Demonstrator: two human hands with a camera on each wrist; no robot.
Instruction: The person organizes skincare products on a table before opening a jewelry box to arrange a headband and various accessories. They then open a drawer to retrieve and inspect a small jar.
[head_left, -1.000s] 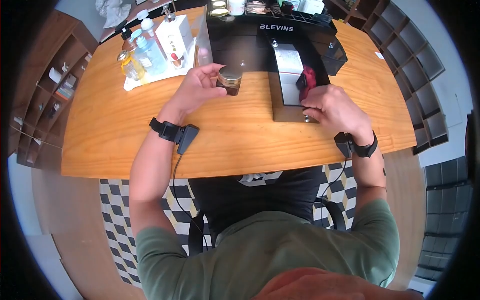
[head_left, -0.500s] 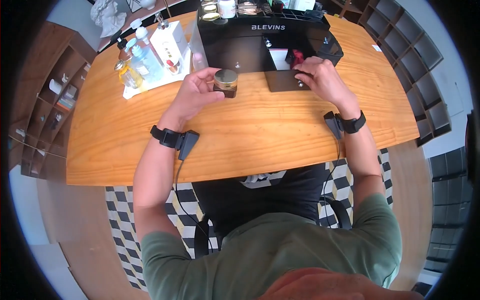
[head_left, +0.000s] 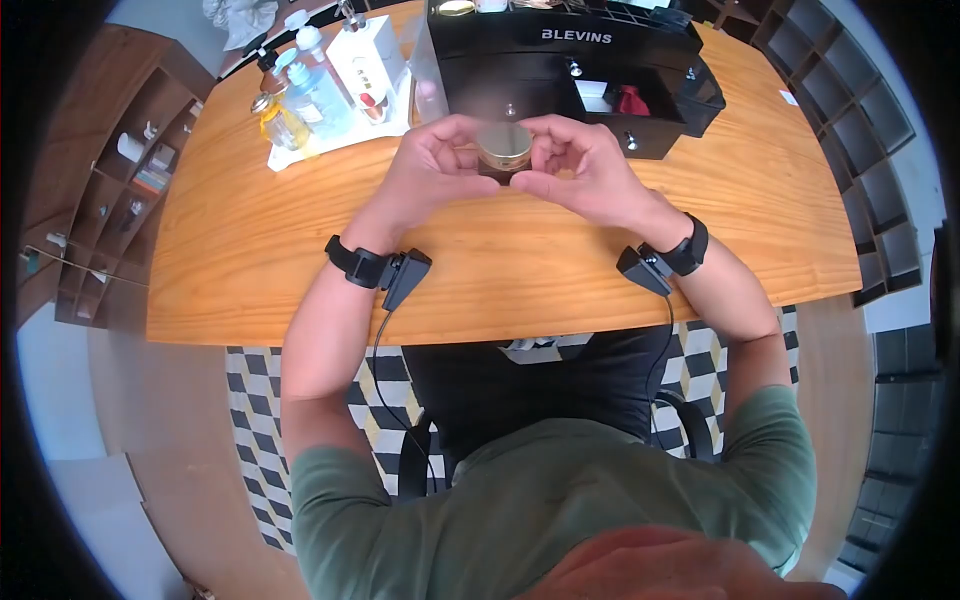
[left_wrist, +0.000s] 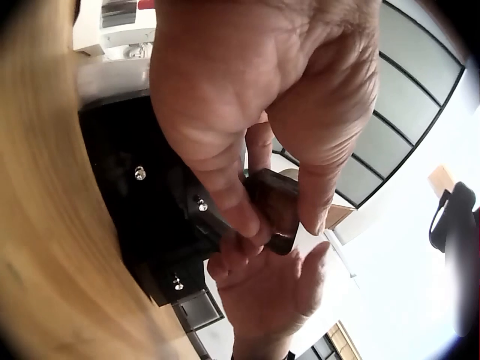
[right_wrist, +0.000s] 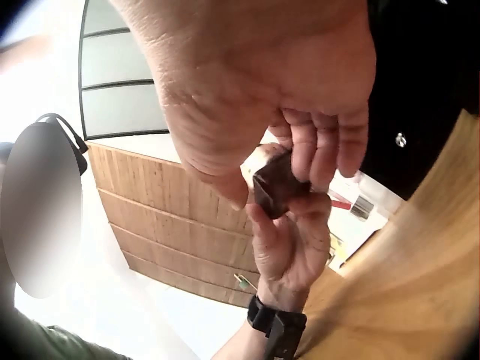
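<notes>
A small square dark-brown jar with a gold-rimmed lid (head_left: 504, 148) is held up between both hands above the table. My left hand (head_left: 430, 165) grips it from the left, thumb at the near side and fingers behind. On the opposite side, my right hand (head_left: 590, 172) has its thumb and curled fingers at the jar's edge. From the left wrist, the jar's dark body (left_wrist: 276, 206) shows between left thumb and fingers, the right hand just beyond. In the right wrist view, the jar's underside (right_wrist: 277, 184) lies between the two hands.
Behind the hands stands a black BLEVINS organizer (head_left: 490, 80). Its lower right drawer (head_left: 655, 143) is partly pulled out, with a red item (head_left: 630, 100) and a white box (head_left: 592, 96) inside. Pump bottles stand on a white tray (head_left: 345, 133) at left. A black mesh holder (head_left: 703, 103) adjoins the organizer.
The right hand pushed the drawer most of the way in, let go of its front and moved left to the jar. The left hand kept hold of the jar throughout.
</notes>
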